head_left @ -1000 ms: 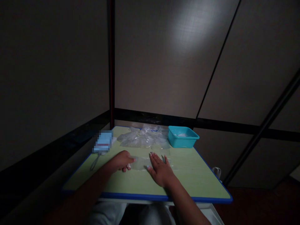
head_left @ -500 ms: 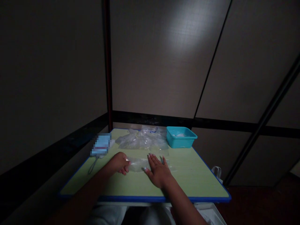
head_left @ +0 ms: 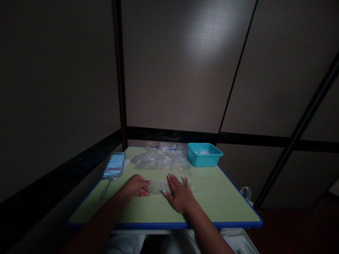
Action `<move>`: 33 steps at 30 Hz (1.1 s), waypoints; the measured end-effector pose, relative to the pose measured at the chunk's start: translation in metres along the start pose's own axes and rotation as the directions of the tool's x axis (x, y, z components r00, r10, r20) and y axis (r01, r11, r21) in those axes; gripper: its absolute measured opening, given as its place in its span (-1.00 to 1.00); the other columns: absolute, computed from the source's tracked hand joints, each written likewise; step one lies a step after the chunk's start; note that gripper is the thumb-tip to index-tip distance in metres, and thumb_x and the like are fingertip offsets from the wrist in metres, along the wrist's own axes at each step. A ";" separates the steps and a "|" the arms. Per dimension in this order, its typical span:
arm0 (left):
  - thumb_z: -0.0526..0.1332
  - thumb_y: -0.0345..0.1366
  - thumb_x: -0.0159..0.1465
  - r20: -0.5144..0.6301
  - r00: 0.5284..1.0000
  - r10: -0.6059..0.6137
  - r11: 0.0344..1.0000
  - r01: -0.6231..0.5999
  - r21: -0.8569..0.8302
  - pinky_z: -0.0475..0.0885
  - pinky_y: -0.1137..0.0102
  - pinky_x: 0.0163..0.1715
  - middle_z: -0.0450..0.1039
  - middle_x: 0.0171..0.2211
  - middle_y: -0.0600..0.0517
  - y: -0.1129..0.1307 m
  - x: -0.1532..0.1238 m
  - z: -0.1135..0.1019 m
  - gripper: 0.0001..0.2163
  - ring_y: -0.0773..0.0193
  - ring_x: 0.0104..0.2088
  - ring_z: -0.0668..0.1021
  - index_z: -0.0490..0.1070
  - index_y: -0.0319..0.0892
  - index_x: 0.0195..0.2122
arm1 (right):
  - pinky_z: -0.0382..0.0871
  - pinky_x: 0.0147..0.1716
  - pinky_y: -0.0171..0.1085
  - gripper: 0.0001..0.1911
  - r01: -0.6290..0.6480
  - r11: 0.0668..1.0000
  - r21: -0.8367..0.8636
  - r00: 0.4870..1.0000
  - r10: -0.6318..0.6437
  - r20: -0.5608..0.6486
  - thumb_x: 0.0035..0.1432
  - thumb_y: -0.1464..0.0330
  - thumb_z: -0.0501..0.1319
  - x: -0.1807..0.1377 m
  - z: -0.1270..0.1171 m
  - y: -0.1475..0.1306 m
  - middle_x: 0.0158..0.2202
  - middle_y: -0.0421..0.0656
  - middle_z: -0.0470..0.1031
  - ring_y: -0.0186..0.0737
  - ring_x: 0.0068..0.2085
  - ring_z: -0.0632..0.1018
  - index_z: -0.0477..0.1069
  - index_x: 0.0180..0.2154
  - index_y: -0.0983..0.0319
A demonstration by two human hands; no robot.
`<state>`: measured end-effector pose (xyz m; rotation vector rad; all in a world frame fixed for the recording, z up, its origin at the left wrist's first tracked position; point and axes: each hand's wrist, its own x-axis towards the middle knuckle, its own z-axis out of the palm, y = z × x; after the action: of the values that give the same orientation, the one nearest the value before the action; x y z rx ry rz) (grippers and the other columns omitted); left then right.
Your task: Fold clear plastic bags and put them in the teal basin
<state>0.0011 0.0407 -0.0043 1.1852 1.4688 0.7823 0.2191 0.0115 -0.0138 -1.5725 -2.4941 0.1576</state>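
Note:
A clear plastic bag point(head_left: 156, 187) lies flat on the pale green table point(head_left: 219, 201) in front of me. My left hand point(head_left: 137, 186) pinches its left end between thumb and fingers. On its right part rests my right hand point(head_left: 178, 192), palm down with thumb and little finger spread, hiding some of the plastic beneath. Beyond both hands spreads a loose heap of crumpled clear plastic bags point(head_left: 161, 158).
A turquoise plastic basket point(head_left: 205, 160) with something whitish inside stands at the back right. At the left edge is a blurred light-blue item point(head_left: 114, 165) with a grey cord loop point(head_left: 105, 188). Dark wall panels point(head_left: 174, 70) rise behind the table.
My left hand has shifted slightly right along the bag, and the bag's left part looks flatter and straighter. My right hand stays pressed in the same place.

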 end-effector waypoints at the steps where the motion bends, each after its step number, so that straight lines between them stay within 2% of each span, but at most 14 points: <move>1: 0.32 0.03 -0.15 0.016 1.000 -0.004 1.000 0.004 -0.021 0.40 0.42 -0.50 0.51 -0.52 -0.04 0.001 -0.003 0.000 -0.57 0.16 -0.48 0.57 0.34 -0.23 -0.44 | -0.53 0.13 0.07 -0.33 0.002 1.000 0.000 1.000 -0.002 -0.002 0.21 0.01 -0.38 0.000 0.000 0.000 0.27 -0.13 -0.23 -0.21 0.26 -0.15 -0.26 0.24 0.22; 5: 0.30 0.12 -0.19 0.044 0.999 -0.020 0.995 0.024 -0.098 0.41 0.41 -0.45 0.52 -0.48 -0.05 0.003 -0.009 0.000 -0.51 0.17 -0.43 0.57 0.35 -0.23 -0.44 | -0.53 0.13 0.07 -0.33 -0.002 1.000 -0.007 1.000 0.002 0.007 0.21 0.02 -0.37 0.000 0.000 0.000 0.27 -0.12 -0.23 -0.19 0.26 -0.16 -0.26 0.24 0.23; 9: 0.27 0.15 -0.18 0.042 0.999 -0.030 0.991 0.035 -0.127 0.42 0.41 -0.49 0.47 -0.53 0.03 0.002 -0.006 0.001 -0.48 0.28 -0.56 0.53 0.33 -0.22 -0.40 | -0.53 0.13 0.06 -0.34 -0.007 1.000 -0.011 1.000 0.007 0.015 0.21 0.03 -0.38 0.000 -0.001 -0.002 0.27 -0.13 -0.23 -0.20 0.26 -0.16 -0.27 0.24 0.22; 14: 0.32 0.03 -0.15 0.006 1.000 0.022 0.993 -0.022 -0.114 0.44 0.41 -0.52 0.40 -0.58 0.12 -0.007 0.003 0.003 -0.58 0.35 -0.61 0.48 0.28 -0.20 -0.45 | -0.52 0.14 0.07 -0.33 -0.008 1.000 -0.008 1.000 0.008 0.003 0.21 0.02 -0.39 -0.001 -0.001 -0.001 0.27 -0.12 -0.22 -0.20 0.26 -0.15 -0.25 0.24 0.22; 18: 0.34 -0.11 -0.11 -0.065 0.997 0.045 0.996 -0.050 -0.070 0.45 0.39 -0.59 0.30 -0.68 0.18 -0.017 0.014 0.004 -0.65 0.34 -0.64 0.45 0.21 -0.19 -0.52 | -0.52 0.13 0.08 -0.33 0.007 1.000 0.000 1.000 -0.007 -0.007 0.21 0.02 -0.40 -0.001 0.000 0.000 0.27 -0.12 -0.21 -0.20 0.26 -0.15 -0.25 0.24 0.22; 22: 0.31 -0.19 -0.04 -0.127 0.990 0.057 0.997 -0.062 -0.034 0.43 0.42 -0.66 0.28 -0.70 0.18 -0.022 0.021 0.003 -0.71 0.36 -0.67 0.43 0.17 -0.18 -0.56 | -0.53 0.14 0.07 -0.33 0.004 1.000 -0.002 1.000 -0.004 -0.010 0.21 0.02 -0.39 -0.001 -0.001 0.000 0.27 -0.12 -0.20 -0.20 0.26 -0.14 -0.25 0.24 0.22; 29: 0.26 -0.24 0.02 -0.141 0.988 0.067 0.997 -0.071 -0.026 0.46 0.39 -0.65 0.29 -0.70 0.16 -0.018 0.018 0.002 -0.76 0.33 -0.66 0.45 0.19 -0.20 -0.58 | -0.60 0.12 0.07 -0.32 -0.007 0.998 -0.062 0.990 -0.002 -0.140 0.20 -0.01 -0.32 -0.009 -0.007 -0.010 0.27 -0.12 -0.18 -0.12 0.26 -0.14 -0.22 0.24 0.18; 33: 0.26 -0.20 0.01 -0.130 0.987 0.091 0.995 -0.094 -0.023 0.46 0.40 -0.62 0.34 -0.67 0.12 -0.009 0.009 -0.001 -0.75 0.30 -0.61 0.49 0.21 -0.21 -0.57 | -0.58 0.13 0.08 -0.32 0.016 1.000 -0.025 0.994 -0.019 -0.108 0.20 0.00 -0.36 -0.016 -0.002 -0.019 0.26 -0.09 -0.16 -0.13 0.26 -0.12 -0.19 0.24 0.22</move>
<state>-0.0017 0.0468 -0.0151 1.2061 1.5103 0.9565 0.2091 -0.0109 -0.0096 -1.5251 -2.4343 0.0388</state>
